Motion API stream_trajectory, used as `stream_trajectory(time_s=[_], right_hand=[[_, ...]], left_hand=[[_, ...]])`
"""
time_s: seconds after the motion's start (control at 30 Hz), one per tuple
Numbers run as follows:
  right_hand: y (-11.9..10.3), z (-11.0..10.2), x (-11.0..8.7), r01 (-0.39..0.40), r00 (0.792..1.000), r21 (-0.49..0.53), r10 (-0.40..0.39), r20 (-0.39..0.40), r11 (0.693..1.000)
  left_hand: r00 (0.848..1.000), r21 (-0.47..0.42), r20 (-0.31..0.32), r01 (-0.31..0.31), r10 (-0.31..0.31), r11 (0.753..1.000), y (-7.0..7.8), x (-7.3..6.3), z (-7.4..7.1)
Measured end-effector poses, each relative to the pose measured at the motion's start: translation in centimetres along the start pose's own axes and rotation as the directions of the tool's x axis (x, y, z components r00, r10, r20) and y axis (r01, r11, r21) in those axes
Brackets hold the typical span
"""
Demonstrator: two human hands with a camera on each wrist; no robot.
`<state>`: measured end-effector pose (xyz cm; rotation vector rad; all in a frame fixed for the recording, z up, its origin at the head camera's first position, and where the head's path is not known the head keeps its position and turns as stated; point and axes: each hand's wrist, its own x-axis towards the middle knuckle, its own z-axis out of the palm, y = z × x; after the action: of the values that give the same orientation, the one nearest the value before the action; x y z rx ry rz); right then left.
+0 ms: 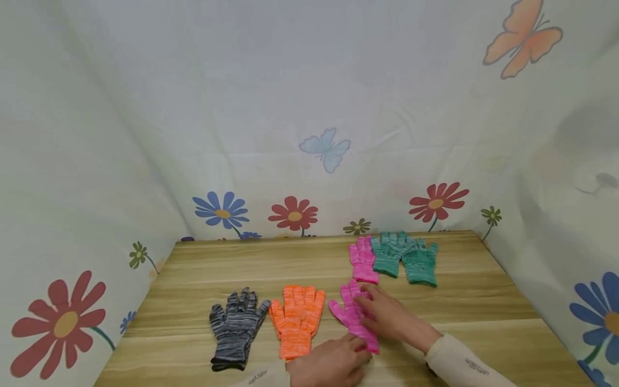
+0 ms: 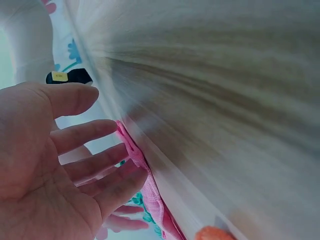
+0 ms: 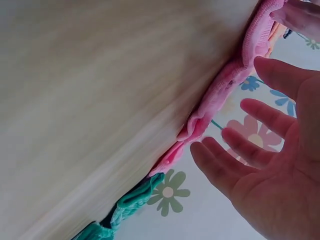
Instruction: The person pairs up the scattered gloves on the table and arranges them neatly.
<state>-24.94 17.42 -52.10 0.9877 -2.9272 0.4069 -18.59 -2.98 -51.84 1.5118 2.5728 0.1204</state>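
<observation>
A pink knit glove (image 1: 349,309) lies on the wooden table with its fingers pointing away from me. My left hand (image 1: 333,361) is at its cuff; in the left wrist view the extended fingertips touch the pink edge. Over the glove's right side is my right hand (image 1: 387,313), which hides part of it. The right wrist view has that hand's fingers (image 3: 250,147) spread and loosely bent beside the pink fabric, gripping nothing. Left of the pink glove is a pair of orange gloves (image 1: 297,320), then grey-black gloves (image 1: 237,328).
Further back on the table (image 1: 261,263), a second pink glove (image 1: 362,260) lies partly under one of two green gloves (image 1: 387,255). The other green glove (image 1: 420,266) is to its right. A white cloth (image 1: 242,107) printed with flowers and butterflies surrounds the table.
</observation>
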Motion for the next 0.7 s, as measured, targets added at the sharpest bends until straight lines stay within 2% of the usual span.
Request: stream_trajectory(time_s=[0.23, 0.5, 0.7], right_hand=[[0.4, -0.13, -0.63, 0.016, 0.999, -0.01, -0.015, 0.052, 1.0], [0.48, -0.46, -0.58, 0.035, 0.997, -0.025, -0.033, 0.065, 0.999], [0.43, -0.39, -0.83, 0.021, 0.997, -0.039, -0.018, 0.081, 0.999]], left_hand=[[1.0, 0.019, -0.003, 0.0, 0.0, 1.0, 0.01, 0.13, 0.01], [1.0, 0.038, -0.025, 0.002, -0.001, 0.999, 0.27, 0.19, -0.04], [1.0, -0.01, 0.028, -0.003, 0.003, 1.0, 0.36, 0.32, -0.03]])
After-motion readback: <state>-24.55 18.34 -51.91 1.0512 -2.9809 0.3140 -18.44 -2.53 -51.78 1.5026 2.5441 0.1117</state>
